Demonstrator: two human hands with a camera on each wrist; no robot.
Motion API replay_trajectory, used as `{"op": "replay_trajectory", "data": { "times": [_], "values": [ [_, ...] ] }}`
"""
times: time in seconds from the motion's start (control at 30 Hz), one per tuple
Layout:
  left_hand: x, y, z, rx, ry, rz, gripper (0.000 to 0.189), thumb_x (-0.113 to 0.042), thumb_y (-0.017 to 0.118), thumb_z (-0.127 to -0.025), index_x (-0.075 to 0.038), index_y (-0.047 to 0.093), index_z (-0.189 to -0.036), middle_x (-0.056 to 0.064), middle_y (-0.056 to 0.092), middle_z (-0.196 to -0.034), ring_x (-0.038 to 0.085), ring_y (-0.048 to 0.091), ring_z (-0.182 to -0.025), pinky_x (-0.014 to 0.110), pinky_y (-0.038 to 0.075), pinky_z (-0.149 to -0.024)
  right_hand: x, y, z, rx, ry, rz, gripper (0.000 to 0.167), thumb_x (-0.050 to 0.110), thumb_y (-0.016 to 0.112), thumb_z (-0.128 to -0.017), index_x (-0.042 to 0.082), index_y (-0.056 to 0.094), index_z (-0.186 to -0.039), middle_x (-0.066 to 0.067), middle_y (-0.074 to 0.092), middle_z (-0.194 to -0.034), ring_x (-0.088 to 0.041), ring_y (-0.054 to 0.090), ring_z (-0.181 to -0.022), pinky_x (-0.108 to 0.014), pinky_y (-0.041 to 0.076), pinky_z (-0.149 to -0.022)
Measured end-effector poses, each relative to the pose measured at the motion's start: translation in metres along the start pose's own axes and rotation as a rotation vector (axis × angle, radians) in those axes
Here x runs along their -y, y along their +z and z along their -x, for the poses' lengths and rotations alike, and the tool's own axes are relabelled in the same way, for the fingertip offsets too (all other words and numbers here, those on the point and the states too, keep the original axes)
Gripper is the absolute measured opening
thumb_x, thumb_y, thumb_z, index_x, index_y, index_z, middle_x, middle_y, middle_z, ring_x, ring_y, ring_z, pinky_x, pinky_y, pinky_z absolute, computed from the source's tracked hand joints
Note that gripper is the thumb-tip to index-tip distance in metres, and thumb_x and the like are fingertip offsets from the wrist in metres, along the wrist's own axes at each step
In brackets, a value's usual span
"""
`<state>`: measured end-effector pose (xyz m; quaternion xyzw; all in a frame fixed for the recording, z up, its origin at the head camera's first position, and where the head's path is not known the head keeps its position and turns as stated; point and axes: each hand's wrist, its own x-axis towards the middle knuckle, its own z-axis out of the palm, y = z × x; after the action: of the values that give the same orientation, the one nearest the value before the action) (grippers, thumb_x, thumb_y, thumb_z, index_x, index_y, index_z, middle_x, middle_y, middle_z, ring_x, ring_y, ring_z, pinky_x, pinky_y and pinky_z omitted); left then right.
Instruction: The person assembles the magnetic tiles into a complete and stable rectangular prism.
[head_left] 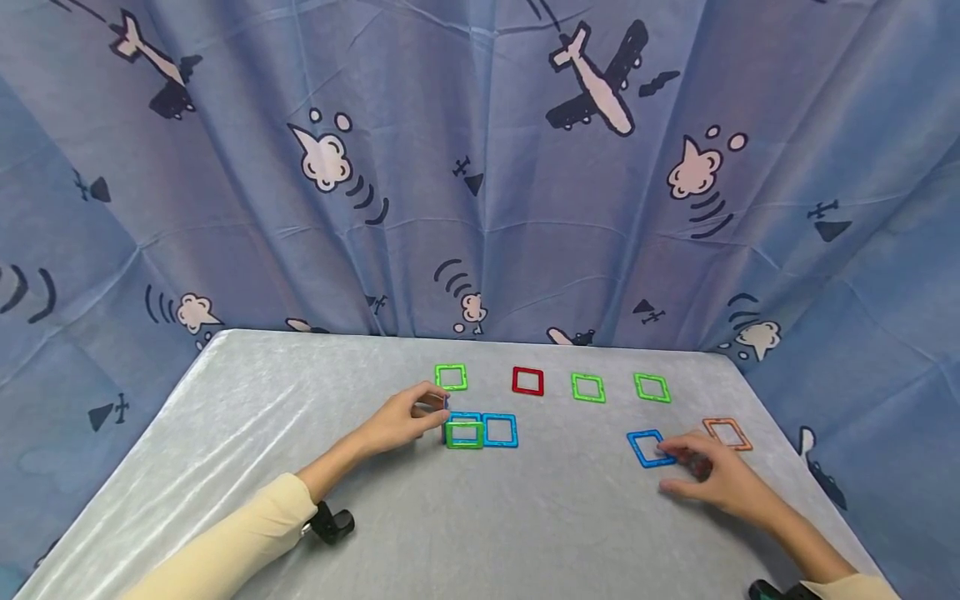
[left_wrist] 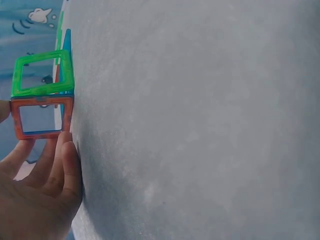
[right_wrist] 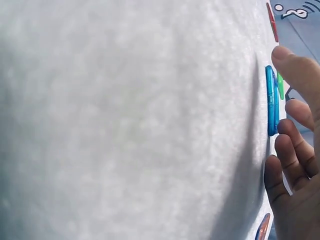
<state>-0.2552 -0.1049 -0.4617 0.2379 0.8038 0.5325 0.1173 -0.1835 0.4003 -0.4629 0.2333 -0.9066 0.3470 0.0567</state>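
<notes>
My left hand [head_left: 405,414] is at the left side of a small standing group of square magnetic tiles, its thumb and fingers around an orange-red tile [left_wrist: 41,135] at the edges. A green tile [head_left: 464,447] adjoins it at the front, with a blue tile [head_left: 467,414] behind. Another blue tile [head_left: 499,446] extends to the right of the group. Over at the right, my right hand [head_left: 720,477] has its fingers loosely bent, thumb apart, with fingertips right at the edge of a separate blue tile [head_left: 636,450]. In the right wrist view nothing is gripped between thumb and fingers.
Along the back of the grey cloth-covered table [head_left: 570,517] lie a green tile [head_left: 451,388], a red tile [head_left: 528,393] and two more green tiles, one [head_left: 588,400] left of the other [head_left: 652,400]. An orange tile [head_left: 726,420] lies beyond my right hand. A patterned curtain [head_left: 480,208] hangs behind.
</notes>
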Motion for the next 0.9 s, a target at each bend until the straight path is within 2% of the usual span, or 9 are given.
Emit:
{"op": "replay_trajectory", "data": {
  "times": [0.33,0.53,0.9],
  "values": [
    [0.0,-0.001,0.0,0.008,0.001,-0.009,0.04,-0.019,0.061,-0.104,0.003,0.054,-0.137,0.021,0.061,-0.127,0.036,0.066,-0.105,0.041,0.056,-0.073,0.001,0.001,-0.004,-0.016,0.005,0.05,0.046,0.016,0.094,-0.072,0.006,0.073,-0.112,-0.005,0.067,-0.105,-0.016,0.058,-0.086,-0.027,0.046,-0.066],
    [-0.003,0.0,0.002,0.011,-0.009,-0.011,0.041,-0.022,0.062,-0.104,0.001,0.055,-0.137,0.019,0.061,-0.128,0.033,0.066,-0.106,0.039,0.056,-0.074,-0.001,0.001,-0.008,0.022,0.025,0.069,0.042,0.018,0.093,-0.074,0.007,0.074,-0.109,-0.003,0.065,-0.103,-0.015,0.057,-0.085,-0.027,0.045,-0.066],
    [0.0,-0.001,0.0,0.009,-0.008,-0.018,0.041,-0.023,0.063,-0.103,0.002,0.055,-0.136,0.019,0.061,-0.127,0.033,0.066,-0.106,0.039,0.056,-0.075,0.0,-0.001,-0.015,0.089,0.07,0.044,0.027,0.015,0.089,-0.079,0.01,0.076,-0.102,0.001,0.062,-0.096,-0.014,0.052,-0.078,-0.027,0.042,-0.064]
  ]
}}
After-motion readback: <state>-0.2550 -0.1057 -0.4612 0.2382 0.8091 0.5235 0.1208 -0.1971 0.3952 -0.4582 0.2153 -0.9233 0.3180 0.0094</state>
